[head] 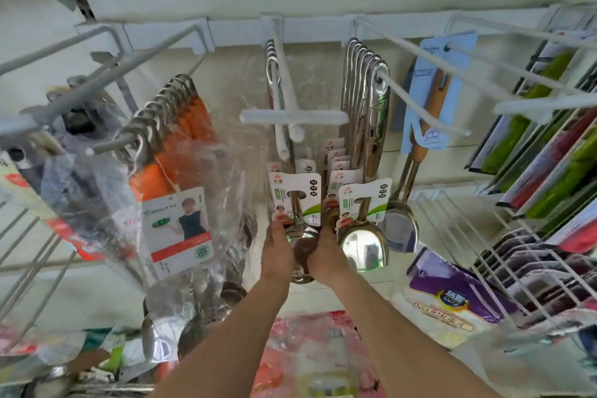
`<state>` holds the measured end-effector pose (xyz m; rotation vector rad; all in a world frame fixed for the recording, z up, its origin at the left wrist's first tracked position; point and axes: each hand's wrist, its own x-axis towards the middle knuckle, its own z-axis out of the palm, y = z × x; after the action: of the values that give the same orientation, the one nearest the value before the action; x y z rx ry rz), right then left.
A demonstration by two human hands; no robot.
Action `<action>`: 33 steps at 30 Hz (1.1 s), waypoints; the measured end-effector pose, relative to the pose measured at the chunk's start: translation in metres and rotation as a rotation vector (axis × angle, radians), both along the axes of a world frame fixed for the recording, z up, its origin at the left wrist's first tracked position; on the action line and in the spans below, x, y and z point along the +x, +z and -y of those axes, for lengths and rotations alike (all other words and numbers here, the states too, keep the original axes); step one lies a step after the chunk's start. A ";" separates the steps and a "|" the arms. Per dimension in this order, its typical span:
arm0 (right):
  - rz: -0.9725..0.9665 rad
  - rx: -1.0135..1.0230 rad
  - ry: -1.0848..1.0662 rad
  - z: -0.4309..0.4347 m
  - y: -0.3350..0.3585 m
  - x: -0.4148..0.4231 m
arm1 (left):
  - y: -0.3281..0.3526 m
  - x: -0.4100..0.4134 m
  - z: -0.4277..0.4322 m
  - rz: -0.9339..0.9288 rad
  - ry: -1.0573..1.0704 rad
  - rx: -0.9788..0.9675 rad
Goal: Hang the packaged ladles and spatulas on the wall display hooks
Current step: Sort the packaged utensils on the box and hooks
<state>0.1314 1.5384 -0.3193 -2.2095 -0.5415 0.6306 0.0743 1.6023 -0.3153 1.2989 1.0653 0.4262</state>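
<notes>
A few steel ladles [298,236] with white card labels hang on the middle white hook [284,87]. My left hand [277,249] and my right hand [324,255] clasp the bowls of these ladles from both sides. To the right, several more labelled steel ladles [363,242] hang on the neighbouring hook [416,100]. On the left, a grey hook [109,142] carries several orange-handled utensils [181,126] in clear plastic bags.
A wooden-handled ladle [420,139] on a blue card hangs further right. Green and red packaged goods [549,145] fill the far right hooks. White wire racks [484,252] stand below them. Bagged goods [316,355] lie beneath my arms.
</notes>
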 end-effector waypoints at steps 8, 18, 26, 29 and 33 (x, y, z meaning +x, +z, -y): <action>0.159 -0.264 0.074 0.008 0.014 0.000 | -0.010 0.003 0.007 -0.208 0.008 0.248; 0.472 -0.318 0.193 0.044 0.061 -0.037 | 0.020 -0.028 0.045 -0.122 -0.047 0.388; 0.609 -0.222 0.140 0.070 0.132 -0.080 | 0.081 -0.100 0.084 0.113 -0.215 0.448; 0.739 -0.038 0.135 0.070 0.166 -0.111 | 0.102 -0.127 0.078 0.153 -0.209 0.515; 0.813 0.229 0.172 0.054 0.199 -0.148 | 0.127 -0.159 0.064 0.271 -0.118 0.587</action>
<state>-0.0169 1.4841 -0.1203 -2.1468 -1.1528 -0.2829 -0.0844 1.5381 -0.1882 1.7478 0.6471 0.8412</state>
